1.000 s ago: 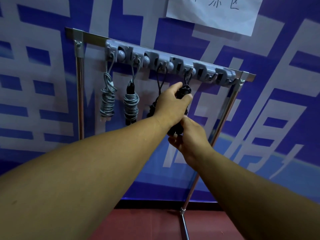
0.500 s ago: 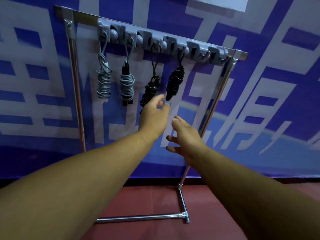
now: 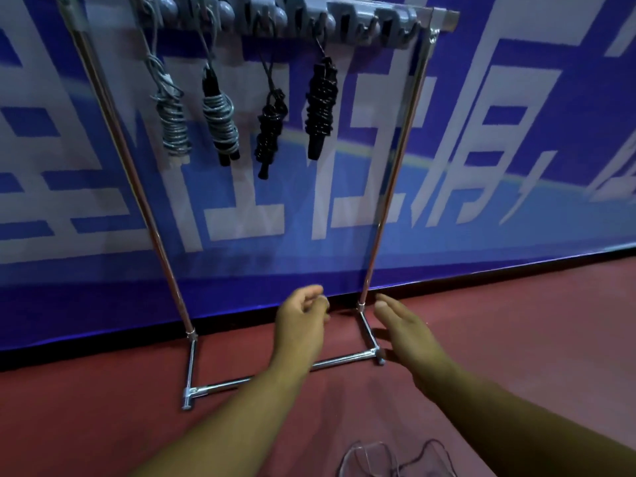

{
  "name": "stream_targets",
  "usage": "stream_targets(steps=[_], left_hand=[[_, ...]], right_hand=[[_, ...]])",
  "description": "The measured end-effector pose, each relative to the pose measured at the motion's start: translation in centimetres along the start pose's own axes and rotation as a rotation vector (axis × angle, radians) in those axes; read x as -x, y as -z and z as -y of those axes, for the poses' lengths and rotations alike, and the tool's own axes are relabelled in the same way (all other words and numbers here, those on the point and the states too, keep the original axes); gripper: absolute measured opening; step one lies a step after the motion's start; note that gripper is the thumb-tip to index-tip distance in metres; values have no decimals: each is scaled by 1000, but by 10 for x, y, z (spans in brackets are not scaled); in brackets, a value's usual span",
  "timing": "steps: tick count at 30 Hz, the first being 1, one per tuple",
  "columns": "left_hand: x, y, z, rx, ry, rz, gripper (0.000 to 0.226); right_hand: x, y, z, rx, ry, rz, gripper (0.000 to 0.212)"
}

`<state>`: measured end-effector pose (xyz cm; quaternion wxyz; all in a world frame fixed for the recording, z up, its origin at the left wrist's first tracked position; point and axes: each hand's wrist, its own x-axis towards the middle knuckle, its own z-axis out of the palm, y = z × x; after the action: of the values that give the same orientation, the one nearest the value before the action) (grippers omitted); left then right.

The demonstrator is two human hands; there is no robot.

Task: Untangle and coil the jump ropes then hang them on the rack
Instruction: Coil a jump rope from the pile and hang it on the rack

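Several coiled jump ropes hang from the grey hook strip (image 3: 361, 25) of the metal rack (image 3: 395, 173). From left to right they are a silver rope (image 3: 172, 122), a silver rope with black handles (image 3: 220, 122), a black rope (image 3: 270, 129) and a second black rope (image 3: 320, 105). My left hand (image 3: 303, 315) is low over the floor with its fingers loosely curled and nothing in it. My right hand (image 3: 406, 325) is flat and open beside the rack's right foot. Loose thin ropes (image 3: 389, 457) lie tangled on the floor at the bottom edge.
The rack's chrome base bar (image 3: 282, 373) runs across the red floor (image 3: 533, 321) just under my forearms. A blue and white banner wall (image 3: 516, 132) stands right behind the rack.
Both hands let go of the right black rope, which now hangs on the rack, and dropped from hook height down toward the floor. The view tilted down, showing loose ropes on the floor.
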<state>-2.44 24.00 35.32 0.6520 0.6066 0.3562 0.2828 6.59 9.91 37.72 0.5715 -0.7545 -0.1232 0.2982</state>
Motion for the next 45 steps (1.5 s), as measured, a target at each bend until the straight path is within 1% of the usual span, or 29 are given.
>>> stream_targets(steps=[2, 3, 8, 11, 16, 19, 22, 26, 31, 36, 40, 43, 45], left_hand=[[12, -7, 24, -42, 56, 59, 22], [17, -11, 36, -71, 75, 85, 22], [37, -24, 78, -204, 141, 195, 20], [46, -28, 89, -264, 182, 242, 13], [49, -35, 100, -295, 180, 258, 12], [49, -38, 105, -366, 144, 281, 12], [52, -37, 115, -514, 110, 384, 17], [54, -28, 135, -637, 118, 487, 22], [54, -22, 152, -686, 134, 501, 26], [52, -13, 168, -701, 155, 520, 24], [48, -6, 185, -731, 188, 529, 24], [47, -4, 198, -752, 217, 541, 26], [46, -9, 205, -731, 234, 523, 26]], right_hand=[[11, 12, -19, -10, -47, -48, 16], [17, 17, -28, -14, -62, -59, 15], [36, 41, -63, -28, -147, -92, 19], [42, 57, -80, -35, -166, -105, 18], [49, 79, -97, -30, -195, -117, 19], [51, 82, -106, -50, -216, -111, 20], [53, 80, -118, -56, -244, -88, 26], [54, 80, -134, -65, -277, -70, 33], [49, 80, -160, -65, -337, -61, 32], [39, 72, -198, -74, -433, -97, 34], [38, 72, -234, -58, -509, -129, 42], [38, 72, -261, -30, -540, -145, 31], [38, 71, -272, 25, -543, -165, 32]])
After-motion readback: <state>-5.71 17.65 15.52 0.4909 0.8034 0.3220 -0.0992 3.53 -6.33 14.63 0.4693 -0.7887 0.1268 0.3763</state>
